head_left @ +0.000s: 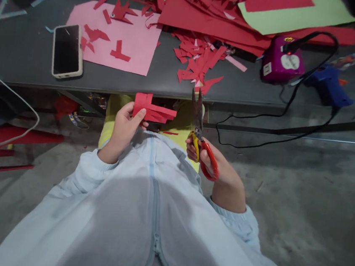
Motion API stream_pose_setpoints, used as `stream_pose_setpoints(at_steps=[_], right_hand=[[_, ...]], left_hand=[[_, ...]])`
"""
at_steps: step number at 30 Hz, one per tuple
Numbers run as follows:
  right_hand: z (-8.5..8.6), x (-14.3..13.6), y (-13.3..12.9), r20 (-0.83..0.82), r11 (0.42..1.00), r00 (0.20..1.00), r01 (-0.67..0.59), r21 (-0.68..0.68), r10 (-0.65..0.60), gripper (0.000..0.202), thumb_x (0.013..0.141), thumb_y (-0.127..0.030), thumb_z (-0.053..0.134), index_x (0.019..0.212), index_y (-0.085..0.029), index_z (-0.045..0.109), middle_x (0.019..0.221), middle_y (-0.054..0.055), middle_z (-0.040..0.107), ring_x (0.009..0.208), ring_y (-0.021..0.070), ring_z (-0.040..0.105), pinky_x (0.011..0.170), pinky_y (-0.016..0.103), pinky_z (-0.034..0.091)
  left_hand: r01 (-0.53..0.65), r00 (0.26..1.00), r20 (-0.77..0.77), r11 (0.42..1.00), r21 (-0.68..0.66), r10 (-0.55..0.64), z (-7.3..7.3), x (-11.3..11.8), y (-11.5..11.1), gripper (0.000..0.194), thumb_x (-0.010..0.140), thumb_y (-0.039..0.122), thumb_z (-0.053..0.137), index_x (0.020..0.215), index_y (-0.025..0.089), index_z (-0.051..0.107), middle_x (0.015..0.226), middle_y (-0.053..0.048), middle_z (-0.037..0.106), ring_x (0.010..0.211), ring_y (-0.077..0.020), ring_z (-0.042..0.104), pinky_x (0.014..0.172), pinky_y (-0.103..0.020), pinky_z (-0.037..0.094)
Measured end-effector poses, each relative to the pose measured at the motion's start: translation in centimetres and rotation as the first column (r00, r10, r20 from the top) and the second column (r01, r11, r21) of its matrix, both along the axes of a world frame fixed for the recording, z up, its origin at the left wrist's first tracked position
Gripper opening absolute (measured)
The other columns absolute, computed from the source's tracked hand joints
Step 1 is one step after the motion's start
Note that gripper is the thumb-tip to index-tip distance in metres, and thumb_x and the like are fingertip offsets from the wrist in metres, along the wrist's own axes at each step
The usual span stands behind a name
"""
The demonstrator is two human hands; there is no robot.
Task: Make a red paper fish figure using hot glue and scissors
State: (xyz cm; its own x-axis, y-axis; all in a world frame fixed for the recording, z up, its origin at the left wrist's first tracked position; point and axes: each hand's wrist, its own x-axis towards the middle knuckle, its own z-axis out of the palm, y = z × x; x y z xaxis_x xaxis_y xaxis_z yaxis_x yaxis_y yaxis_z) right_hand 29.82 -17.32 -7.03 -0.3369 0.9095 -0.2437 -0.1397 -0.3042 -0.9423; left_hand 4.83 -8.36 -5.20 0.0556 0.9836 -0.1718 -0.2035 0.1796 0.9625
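Note:
My left hand (127, 125) pinches a cut piece of red paper (154, 110) between thumb and fingers, above my lap at the table's front edge. Strips of the paper point to the right. To its right, my right hand (208, 153) is closed on the handles of a pair of scissors (199, 127), one handle yellow and one red. The blades point away from me toward the table edge and stand slightly apart, not touching the paper in my left hand. Just beyond the blade tips lies a heap of red paper scraps (200, 61).
On the dark table (107, 75) lie a phone (67, 49), a pink sheet (135, 52) with red cut pieces, stacked red paper (208, 22) and a green sheet (291, 14). At right are a purple box (282, 61), a blue glue gun (330, 85) and a hanging black cord (255, 116).

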Motion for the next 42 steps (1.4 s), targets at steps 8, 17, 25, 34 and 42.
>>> stream_pose_setpoints(at_steps=[8,17,25,34,42], right_hand=[[-0.3,0.3,-0.1,0.04,1.0,0.999,0.022,-0.013,-0.021,0.045,0.087,-0.067,0.064,0.105,-0.026,0.058,0.085,0.0,0.042,0.07,0.0141,0.037,0.06,0.03,0.034],[0.2,0.2,0.0,0.062,0.999,0.997,0.035,-0.008,-0.035,0.046,0.087,-0.067,0.063,0.104,-0.025,0.057,0.087,0.0,0.043,0.068,0.0128,0.038,0.059,0.029,0.036],[-0.3,0.4,-0.1,0.07,0.999,0.997,0.038,0.0,-0.038,0.051,0.085,-0.07,0.063,0.108,-0.024,0.057,0.084,0.0,0.042,0.067,0.0136,0.038,0.058,0.03,0.037],[-0.6,0.5,0.0,0.059,0.999,0.998,0.038,-0.023,-0.036,0.047,0.085,-0.068,0.064,0.103,-0.025,0.057,0.086,0.0,0.044,0.068,0.0128,0.039,0.059,0.029,0.036],[-0.8,0.3,-0.8,0.027,0.997,0.997,-0.07,0.023,0.069,0.051,0.086,-0.071,0.06,0.108,-0.025,0.058,0.09,0.003,0.048,0.072,0.0151,0.043,0.062,0.029,0.042]], left_hand=[[0.324,0.945,0.197,0.837,-0.441,-0.262,-3.2,1.7,-0.9,0.013,0.074,0.02,0.075,0.075,0.013,0.064,0.06,-0.001,0.064,0.051,-0.0119,0.061,0.054,-0.024,0.053],[0.112,0.985,0.159,0.938,-0.327,-0.063,-4.2,1.9,0.9,0.015,0.081,0.026,0.068,0.079,0.019,0.055,0.062,0.007,0.058,0.049,-0.0054,0.052,0.051,-0.017,0.047],[0.362,0.932,0.135,0.854,-0.374,-0.336,-3.6,1.8,0.5,0.013,0.071,0.016,0.078,0.074,0.012,0.066,0.059,0.001,0.063,0.048,-0.0082,0.053,0.058,-0.025,0.051],[0.153,0.988,0.03,0.962,-0.227,-0.15,-3.6,2.3,1.4,0.011,0.078,0.024,0.072,0.077,0.016,0.065,0.068,0.004,0.067,0.059,-0.0072,0.06,0.063,-0.019,0.049],[0.142,0.989,-0.021,0.974,-0.179,-0.148,-2.0,1.8,0.4,0.021,0.079,0.031,0.078,0.079,0.016,0.064,0.066,0.004,0.065,0.049,-0.0053,0.056,0.05,-0.018,0.047]])
